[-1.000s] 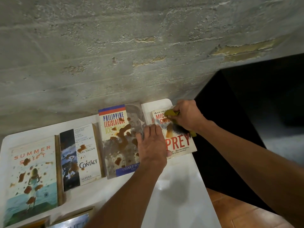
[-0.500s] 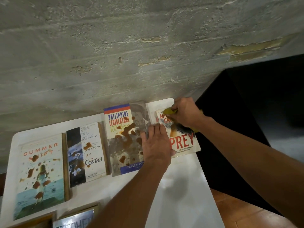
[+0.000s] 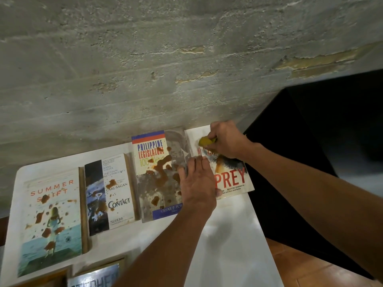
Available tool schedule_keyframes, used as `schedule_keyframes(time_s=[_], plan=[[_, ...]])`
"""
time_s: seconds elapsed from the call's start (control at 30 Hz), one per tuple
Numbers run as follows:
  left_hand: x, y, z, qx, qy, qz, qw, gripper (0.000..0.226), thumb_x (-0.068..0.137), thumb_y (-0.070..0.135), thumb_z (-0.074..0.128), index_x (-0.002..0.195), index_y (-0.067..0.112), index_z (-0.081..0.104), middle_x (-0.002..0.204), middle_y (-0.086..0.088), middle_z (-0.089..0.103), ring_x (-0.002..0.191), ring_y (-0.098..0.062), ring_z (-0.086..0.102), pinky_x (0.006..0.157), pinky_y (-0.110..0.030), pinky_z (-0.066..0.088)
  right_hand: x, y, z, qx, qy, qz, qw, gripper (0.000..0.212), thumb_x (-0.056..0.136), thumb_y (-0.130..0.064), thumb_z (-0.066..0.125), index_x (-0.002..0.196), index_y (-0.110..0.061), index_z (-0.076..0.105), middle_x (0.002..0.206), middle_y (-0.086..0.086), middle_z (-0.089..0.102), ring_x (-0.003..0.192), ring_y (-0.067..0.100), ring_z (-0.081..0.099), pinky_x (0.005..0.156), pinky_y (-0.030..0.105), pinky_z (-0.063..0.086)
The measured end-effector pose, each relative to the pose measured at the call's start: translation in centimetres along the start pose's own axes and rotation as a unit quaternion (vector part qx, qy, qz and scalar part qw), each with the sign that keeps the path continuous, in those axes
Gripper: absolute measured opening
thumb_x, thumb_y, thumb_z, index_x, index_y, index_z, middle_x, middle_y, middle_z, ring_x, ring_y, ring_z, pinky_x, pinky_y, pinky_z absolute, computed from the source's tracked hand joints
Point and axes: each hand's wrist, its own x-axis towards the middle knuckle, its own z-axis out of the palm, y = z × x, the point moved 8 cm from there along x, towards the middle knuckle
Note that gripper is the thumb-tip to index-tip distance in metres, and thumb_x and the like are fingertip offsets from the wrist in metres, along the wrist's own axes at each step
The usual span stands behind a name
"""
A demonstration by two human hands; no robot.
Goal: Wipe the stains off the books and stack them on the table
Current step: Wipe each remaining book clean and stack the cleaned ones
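Note:
Several stained books lie in a row on the white table (image 3: 228,235). At the right end is the "Prey" book (image 3: 232,177). My right hand (image 3: 226,139) grips a yellow-green cloth (image 3: 204,141) at the top edge of that book. My left hand (image 3: 199,181) presses flat with straight fingers on the book's left side, partly over the "Philippine Legislature" book (image 3: 157,175). Brown stains cover that book, "Contact" (image 3: 113,193) and "Summer Shift" (image 3: 49,220). An orange-brown stain shows on "Prey" above the title.
A rough concrete wall (image 3: 165,69) rises directly behind the table. More books, one with "STEPHEN" on it (image 3: 95,278), lie at the near left edge. A dark cabinet or opening (image 3: 321,141) stands to the right, with wooden floor (image 3: 310,272) below.
My right hand has moved the cloth up the "Prey" cover, from the author's name to its top edge. My left hand stays pressed on the book. The view has shifted slightly.

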Motion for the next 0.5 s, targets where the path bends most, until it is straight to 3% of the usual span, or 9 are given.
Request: schedule_keyframes(time_s=[0.07,0.2,0.33,0.43,0.5], plan=[[0.1,0.0,0.0,-0.006,0.004,0.003,1.0,0.088,0.085,0.053,0.072,0.148,0.017,0.022,0.153,-0.005,0.032,0.142,-0.025,0.027,0.116,-0.042,0.018,-0.2,-0.1,-0.1,0.015,-0.018,-0.02,1.0,0.026,0.084,-0.032,0.079,0.096,-0.009,0.08,0.075,-0.007,0.049,0.068,0.01,0.045,0.062,0.018,0.032],[0.1,-0.1,0.0,-0.012,0.004,0.0,1.0,0.088,0.085,0.053,0.073,0.148,0.018,0.022,0.152,-0.005,0.032,0.142,-0.025,0.027,0.116,-0.042,0.017,0.0,0.4,-0.6,0.018,0.013,-0.007,1.0,0.026,0.083,-0.029,0.08,0.099,-0.009,0.079,0.076,-0.008,0.05,0.069,0.01,0.046,0.063,0.018,0.03],[0.2,0.0,0.0,-0.011,0.006,0.003,1.0,0.088,0.084,0.052,0.073,0.147,0.017,0.022,0.152,-0.005,0.032,0.142,-0.025,0.026,0.116,-0.042,0.017,-0.2,0.2,-0.2,0.038,-0.023,-0.031,0.999,0.023,0.081,-0.027,0.082,0.096,-0.011,0.08,0.076,-0.006,0.055,0.069,0.01,0.049,0.06,0.008,0.033],[0.1,-0.1,0.0,-0.011,0.007,-0.001,1.0,0.087,0.084,0.052,0.074,0.147,0.017,0.023,0.151,-0.005,0.033,0.141,-0.025,0.028,0.115,-0.042,0.018,-0.6,0.3,-0.6,0.052,0.02,-0.011,0.998,0.026,0.082,-0.025,0.081,0.102,-0.008,0.079,0.084,0.002,0.061,0.075,0.016,0.056,0.07,0.031,0.051],[0.1,0.0,-0.1,-0.012,0.011,0.0,1.0,0.087,0.084,0.052,0.074,0.146,0.017,0.024,0.151,-0.005,0.033,0.14,-0.024,0.027,0.115,-0.041,0.018,-1.3,-0.1,0.1,0.061,-0.002,-0.038,0.997,0.024,0.081,-0.025,0.082,0.1,-0.01,0.079,0.083,0.0,0.061,0.075,0.016,0.056,0.069,0.032,0.05]])
